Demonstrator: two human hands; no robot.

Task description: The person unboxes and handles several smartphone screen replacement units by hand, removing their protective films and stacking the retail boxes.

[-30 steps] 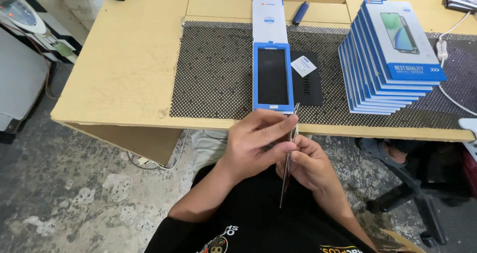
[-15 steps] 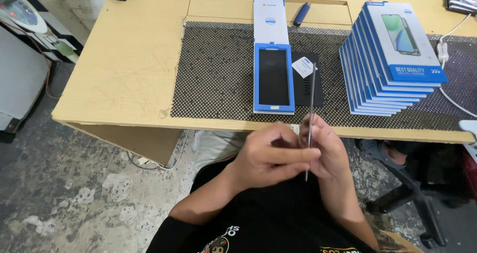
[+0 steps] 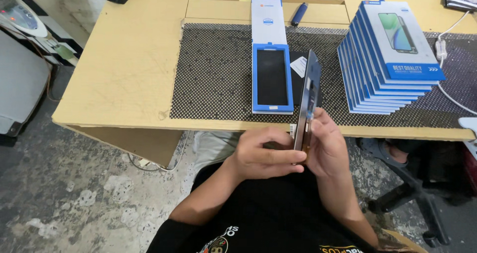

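Below the near edge of the bench point(image 3: 124, 79), both hands meet over the person's lap and grasp a thin dark panel point(image 3: 306, 91), shaped like a phone screen and seen almost edge-on. The left hand point(image 3: 266, 153) closes on the panel's lower end from one side, its fingers point(image 3: 278, 167) laid across the bottom edge. The right hand point(image 3: 325, 146) holds the other side, its thumb pressed against the panel's face. The panel stands nearly upright, tilted a little away from the person, so its top end rises in front of the bench.

Just beyond the hands, on a black dotted mat point(image 3: 218, 74), lies a blue tray point(image 3: 272, 78) with a dark rectangle set in it. A long white box point(image 3: 268, 20) lies touching the tray's far end. Beyond the right hand a small white card point(image 3: 298, 66) rests on a black flat piece, partly hidden by the panel. Farther to the right, a slanted stack of blue and white boxes point(image 3: 387, 59) stands on the mat. A dark blue pen-like thing point(image 3: 299, 13) lies well beyond the hands, near the white box. A white cable point(image 3: 447, 84) runs along the right side of the bench.
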